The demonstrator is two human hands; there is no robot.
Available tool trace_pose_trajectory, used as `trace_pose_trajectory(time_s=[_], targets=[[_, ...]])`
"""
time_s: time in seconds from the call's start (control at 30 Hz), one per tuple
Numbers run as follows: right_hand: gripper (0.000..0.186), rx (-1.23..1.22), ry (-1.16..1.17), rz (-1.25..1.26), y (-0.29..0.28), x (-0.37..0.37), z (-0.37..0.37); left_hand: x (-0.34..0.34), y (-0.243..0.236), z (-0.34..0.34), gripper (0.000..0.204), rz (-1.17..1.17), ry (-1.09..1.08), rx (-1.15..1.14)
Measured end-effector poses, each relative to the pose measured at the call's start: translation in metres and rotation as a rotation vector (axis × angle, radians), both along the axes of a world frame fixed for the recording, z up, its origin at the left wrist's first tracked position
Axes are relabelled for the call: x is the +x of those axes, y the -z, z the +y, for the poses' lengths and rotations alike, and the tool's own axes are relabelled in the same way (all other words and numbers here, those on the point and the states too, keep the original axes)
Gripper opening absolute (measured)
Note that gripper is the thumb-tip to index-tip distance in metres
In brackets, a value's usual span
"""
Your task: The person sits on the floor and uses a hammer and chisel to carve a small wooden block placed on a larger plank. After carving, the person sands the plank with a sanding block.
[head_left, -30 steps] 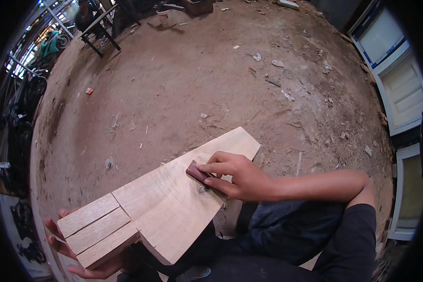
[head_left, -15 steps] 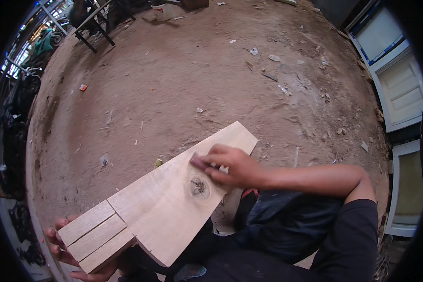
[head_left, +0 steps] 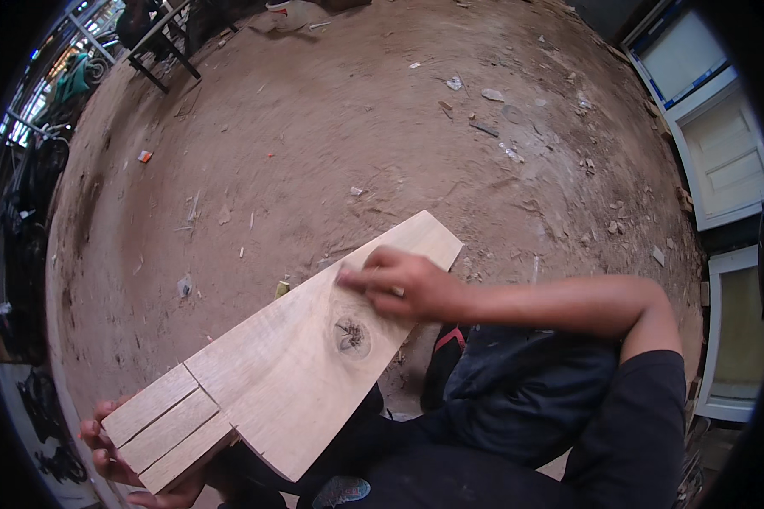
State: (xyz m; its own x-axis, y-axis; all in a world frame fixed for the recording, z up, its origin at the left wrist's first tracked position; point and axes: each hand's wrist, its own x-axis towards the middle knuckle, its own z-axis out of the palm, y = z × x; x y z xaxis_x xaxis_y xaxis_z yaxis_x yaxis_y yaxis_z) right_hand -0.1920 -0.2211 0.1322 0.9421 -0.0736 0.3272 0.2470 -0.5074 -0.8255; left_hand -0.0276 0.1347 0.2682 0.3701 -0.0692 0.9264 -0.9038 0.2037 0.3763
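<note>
A pale wooden board (head_left: 289, 356) with a dark knot and cut grooves at its notched left end lies slanted across my lap. My left hand (head_left: 110, 445) grips that grooved end from beside and beneath, partly hidden by the wood. On the board's upper face, above the knot, my right hand (head_left: 395, 284) is closed on a small reddish-brown sanding piece (head_left: 348, 273), blurred by motion and mostly covered by my fingers.
Pale framed windows or panels (head_left: 721, 144) lean along the right side. A dark metal stand (head_left: 174, 64) and a white bucket (head_left: 287, 15) are at the back. Motorbike parts (head_left: 34, 195) line the left. Scraps and debris (head_left: 492, 95) lie scattered on the dirt floor.
My right hand with the sanding piece has moved upward along the board, uncovering the knot. The board sits slightly higher and further left in the picture.
</note>
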Motion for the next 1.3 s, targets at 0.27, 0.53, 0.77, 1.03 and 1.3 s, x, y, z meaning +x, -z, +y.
trace_pose_trajectory(time_s=[0.27,0.53,0.77,1.03,1.3], targets=[[0.040,0.053,0.177,0.094,0.033,0.010,-0.016,0.001,-0.004,0.004,0.073,-0.021,-0.103,-0.058],[0.050,0.007,0.066,-0.006,0.019,0.008,-0.001,0.002,0.002,0.009,0.069,-0.014,-0.146,-0.045],[0.036,-0.088,0.428,0.375,0.083,-0.008,-0.056,0.007,0.003,0.008,0.067,-0.053,-0.111,-0.026],[0.051,-0.071,-0.103,-0.211,-0.004,0.009,0.017,0.018,-0.003,0.034,0.070,-0.200,-0.116,0.104],[0.030,-0.168,0.482,0.330,0.149,-0.030,-0.093,0.020,0.003,0.034,0.072,-0.178,-0.091,0.131]])
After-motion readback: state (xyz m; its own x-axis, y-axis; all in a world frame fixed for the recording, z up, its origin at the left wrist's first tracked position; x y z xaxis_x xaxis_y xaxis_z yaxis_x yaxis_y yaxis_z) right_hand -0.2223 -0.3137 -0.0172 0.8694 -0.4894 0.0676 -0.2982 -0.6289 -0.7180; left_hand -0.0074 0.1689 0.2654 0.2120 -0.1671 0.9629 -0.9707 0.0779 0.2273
